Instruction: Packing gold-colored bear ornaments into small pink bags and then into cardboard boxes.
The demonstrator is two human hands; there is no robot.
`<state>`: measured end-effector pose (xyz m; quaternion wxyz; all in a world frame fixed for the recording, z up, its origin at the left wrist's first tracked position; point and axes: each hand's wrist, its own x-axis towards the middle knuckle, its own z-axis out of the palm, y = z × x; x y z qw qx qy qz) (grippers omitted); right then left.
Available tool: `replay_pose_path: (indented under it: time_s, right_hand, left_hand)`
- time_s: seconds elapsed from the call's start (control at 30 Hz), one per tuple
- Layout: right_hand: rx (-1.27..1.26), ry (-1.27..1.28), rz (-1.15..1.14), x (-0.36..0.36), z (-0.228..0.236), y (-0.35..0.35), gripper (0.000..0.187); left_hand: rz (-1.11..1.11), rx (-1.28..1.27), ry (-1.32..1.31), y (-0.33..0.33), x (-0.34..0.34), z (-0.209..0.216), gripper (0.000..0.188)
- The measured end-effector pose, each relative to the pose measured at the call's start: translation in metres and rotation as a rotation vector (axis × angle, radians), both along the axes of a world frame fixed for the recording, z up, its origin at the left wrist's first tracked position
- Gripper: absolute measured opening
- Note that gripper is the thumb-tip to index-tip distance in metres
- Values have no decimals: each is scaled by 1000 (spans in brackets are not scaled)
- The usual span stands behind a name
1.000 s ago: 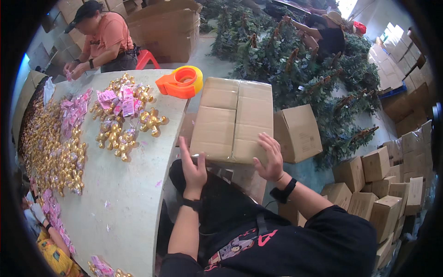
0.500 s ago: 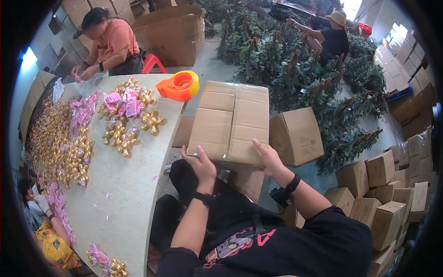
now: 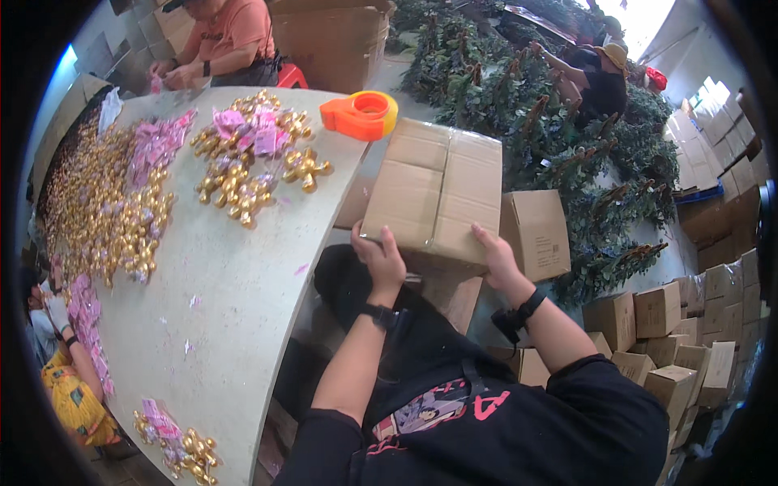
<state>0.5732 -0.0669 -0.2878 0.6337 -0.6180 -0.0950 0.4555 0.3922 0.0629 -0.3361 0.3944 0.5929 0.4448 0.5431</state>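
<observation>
A taped brown cardboard box (image 3: 442, 190) is gripped between my two hands, in front of me and to the right of the table. My left hand (image 3: 381, 257) holds its near left corner, thumb on the top edge. On the near right corner, my right hand (image 3: 498, 255) presses with the thumb on top and the other fingers hidden behind the side. Clear tape runs along the seam of the closed top flaps. Just left of the box, an orange and yellow tape dispenser (image 3: 356, 120) sits at the table's edge.
The pale table (image 3: 235, 300) carries heaps of gold ornaments (image 3: 113, 202) and pink packets (image 3: 158, 146). Another carton (image 3: 536, 235) stands right of my box, and several cartons (image 3: 668, 389) are piled at lower right. Green foliage (image 3: 502, 113) covers the floor behind. Co-workers sit around.
My view has shifted, so the table and the person in orange appear higher and further right. Both hands still hold the box, which now appears slightly right and higher.
</observation>
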Motion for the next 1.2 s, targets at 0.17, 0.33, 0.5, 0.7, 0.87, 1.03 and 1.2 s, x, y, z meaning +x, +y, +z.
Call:
replay_pose_path:
  time_s: [0.17,0.33,0.5,0.7,0.87,1.03,1.2]
  right_hand:
    - [-276,111,91,5,20,3,70]
    - [-303,99,-37,-29,25,2,67]
    - [-230,73,-46,-48,20,-8,75]
    - [-128,92,-44,-59,31,-14,68]
    - [-101,135,-77,-54,14,-23,67]
    - [-41,192,-136,-47,-3,-48,68]
    - [30,202,-118,-42,-2,-57,66]
  left_hand:
    - [-62,-57,1,1,-7,4,57]
    - [-88,-152,-68,4,-25,-5,57]
    - [-248,-245,-406,4,-44,-9,54]
    - [-344,-316,-433,8,-48,-1,52]
    - [-386,-269,-440,20,-38,-8,49]
    - [-484,-305,-366,16,-26,5,48]
    - [-438,-252,-282,10,-18,6,43]
